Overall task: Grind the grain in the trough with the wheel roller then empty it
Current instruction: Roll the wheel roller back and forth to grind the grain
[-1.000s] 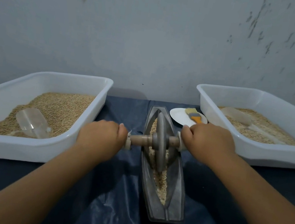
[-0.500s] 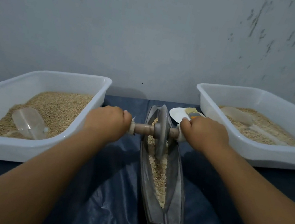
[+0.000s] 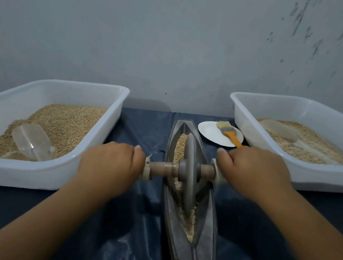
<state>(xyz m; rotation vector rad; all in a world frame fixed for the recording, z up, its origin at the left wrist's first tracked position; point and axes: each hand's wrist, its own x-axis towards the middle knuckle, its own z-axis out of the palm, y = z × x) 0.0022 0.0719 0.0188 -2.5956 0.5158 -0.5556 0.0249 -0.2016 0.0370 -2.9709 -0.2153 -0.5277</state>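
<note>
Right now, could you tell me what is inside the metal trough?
The trough holds grain beyond the wheel roller and paler, crushed-looking grain nearer the camera. The wheel stands in the channel; what lies directly under it is hidden.

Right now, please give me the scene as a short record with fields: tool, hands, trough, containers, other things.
tool: wheel roller standing upright in the trough, axle across it
left hand: left hand grips the left handle end
right hand: right hand grips the right handle end
trough: metal trough, grain inside
left container: left tray with grain and a clear scoop
right container: right tray with grain and a scoop
other: brush on a white plate
</note>
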